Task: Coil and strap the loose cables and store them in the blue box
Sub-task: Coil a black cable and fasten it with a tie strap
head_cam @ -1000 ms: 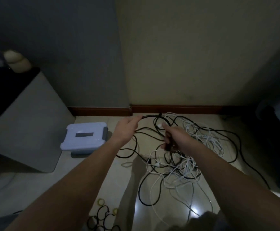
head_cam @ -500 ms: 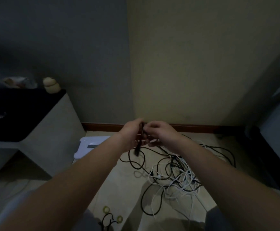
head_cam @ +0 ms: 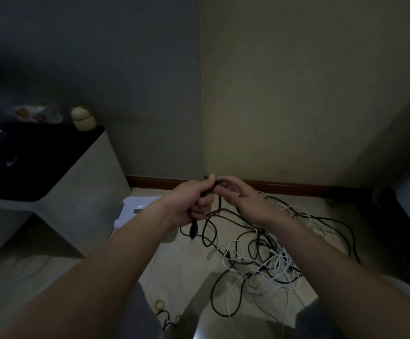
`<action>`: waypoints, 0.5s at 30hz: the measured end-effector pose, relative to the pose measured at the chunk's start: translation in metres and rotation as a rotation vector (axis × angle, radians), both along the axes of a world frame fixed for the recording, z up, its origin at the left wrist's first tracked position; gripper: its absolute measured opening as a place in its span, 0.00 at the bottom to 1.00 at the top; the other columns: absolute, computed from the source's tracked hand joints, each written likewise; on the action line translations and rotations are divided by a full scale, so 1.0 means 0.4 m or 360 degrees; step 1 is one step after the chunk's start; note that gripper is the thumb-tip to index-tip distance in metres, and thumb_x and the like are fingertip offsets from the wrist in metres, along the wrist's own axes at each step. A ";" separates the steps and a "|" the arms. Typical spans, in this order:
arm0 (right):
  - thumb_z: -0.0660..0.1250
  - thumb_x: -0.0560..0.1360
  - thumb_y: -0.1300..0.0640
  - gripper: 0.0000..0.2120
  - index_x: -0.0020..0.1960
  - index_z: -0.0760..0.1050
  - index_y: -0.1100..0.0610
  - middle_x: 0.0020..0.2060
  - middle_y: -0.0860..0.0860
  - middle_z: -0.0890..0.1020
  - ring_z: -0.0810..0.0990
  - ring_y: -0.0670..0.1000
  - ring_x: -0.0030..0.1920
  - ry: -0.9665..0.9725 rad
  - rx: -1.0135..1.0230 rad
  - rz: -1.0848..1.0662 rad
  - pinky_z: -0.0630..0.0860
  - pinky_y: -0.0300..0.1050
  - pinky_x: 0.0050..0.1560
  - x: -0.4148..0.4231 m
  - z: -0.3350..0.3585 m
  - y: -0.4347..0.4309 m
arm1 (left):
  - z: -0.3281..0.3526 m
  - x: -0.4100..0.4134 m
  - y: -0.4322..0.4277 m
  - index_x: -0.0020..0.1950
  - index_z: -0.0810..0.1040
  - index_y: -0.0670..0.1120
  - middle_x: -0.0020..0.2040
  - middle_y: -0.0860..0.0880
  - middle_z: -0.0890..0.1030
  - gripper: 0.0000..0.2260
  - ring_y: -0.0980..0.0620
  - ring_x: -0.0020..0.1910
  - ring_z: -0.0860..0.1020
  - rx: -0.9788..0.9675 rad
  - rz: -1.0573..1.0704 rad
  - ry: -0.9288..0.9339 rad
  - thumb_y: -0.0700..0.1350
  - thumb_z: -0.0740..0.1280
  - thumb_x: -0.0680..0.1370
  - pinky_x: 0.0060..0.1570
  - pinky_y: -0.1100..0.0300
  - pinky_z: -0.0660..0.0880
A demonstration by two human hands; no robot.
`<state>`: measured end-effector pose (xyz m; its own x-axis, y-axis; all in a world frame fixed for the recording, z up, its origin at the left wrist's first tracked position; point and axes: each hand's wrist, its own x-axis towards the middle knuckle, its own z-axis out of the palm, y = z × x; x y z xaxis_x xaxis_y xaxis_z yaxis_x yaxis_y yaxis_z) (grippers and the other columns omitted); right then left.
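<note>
A tangle of black and white cables (head_cam: 267, 260) lies on the tiled floor in front of me. My left hand (head_cam: 191, 204) grips a black cable (head_cam: 219, 206) in its curled fingers, and the cable's plug end (head_cam: 193, 231) hangs below the fist. My right hand (head_cam: 243, 199) pinches the same black cable just to the right, the two hands almost touching above the floor. The pale blue box (head_cam: 135, 211), lid on, sits on the floor to the left, partly hidden by my left forearm.
A white cabinet with a dark top (head_cam: 40, 167) stands at the left, with a small cream figurine (head_cam: 83, 118) on it. Small tape rolls (head_cam: 159, 305) and a short black cable lie near my knees. Walls meet in a corner behind; dark furniture (head_cam: 406, 196) stands at right.
My hands came together and rose off the floor with the black cable; the plug end now hangs below my left fist. The view tilted upward, showing more wall and cabinet.
</note>
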<state>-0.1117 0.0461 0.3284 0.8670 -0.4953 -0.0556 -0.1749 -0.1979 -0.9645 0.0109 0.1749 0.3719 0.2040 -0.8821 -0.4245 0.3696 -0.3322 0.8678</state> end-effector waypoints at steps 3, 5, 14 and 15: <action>0.62 0.83 0.59 0.07 0.52 0.78 0.59 0.47 0.55 0.82 0.80 0.50 0.48 -0.0083 -0.0102 -0.0080 0.74 0.48 0.53 0.001 -0.001 -0.031 | 0.007 0.015 0.001 0.53 0.76 0.42 0.24 0.54 0.62 0.20 0.58 0.21 0.58 -0.0093 0.0005 0.0121 0.57 0.55 0.83 0.24 0.64 0.49; 0.60 0.84 0.55 0.13 0.42 0.74 0.56 0.34 0.51 0.76 0.75 0.48 0.33 -0.0080 -0.0022 -0.0118 0.71 0.45 0.39 -0.003 -0.009 -0.050 | 0.004 0.022 0.001 0.54 0.80 0.41 0.27 0.52 0.65 0.19 0.58 0.23 0.59 -0.0163 0.0001 0.0221 0.54 0.57 0.81 0.26 0.63 0.50; 0.60 0.82 0.44 0.18 0.35 0.72 0.48 0.26 0.43 0.66 0.63 0.46 0.25 -0.0204 0.0134 -0.0463 0.61 0.38 0.24 0.017 -0.035 -0.065 | -0.013 0.005 -0.014 0.39 0.79 0.45 0.31 0.48 0.74 0.20 0.51 0.29 0.73 -0.0134 0.0081 0.0366 0.55 0.57 0.83 0.36 0.59 0.68; 0.60 0.82 0.44 0.18 0.36 0.72 0.48 0.26 0.44 0.66 0.63 0.46 0.25 -0.0200 0.0160 -0.0498 0.62 0.38 0.24 0.020 -0.037 -0.061 | -0.011 0.002 -0.014 0.40 0.78 0.45 0.31 0.48 0.74 0.20 0.51 0.30 0.73 -0.0151 0.0086 0.0384 0.55 0.57 0.83 0.37 0.58 0.68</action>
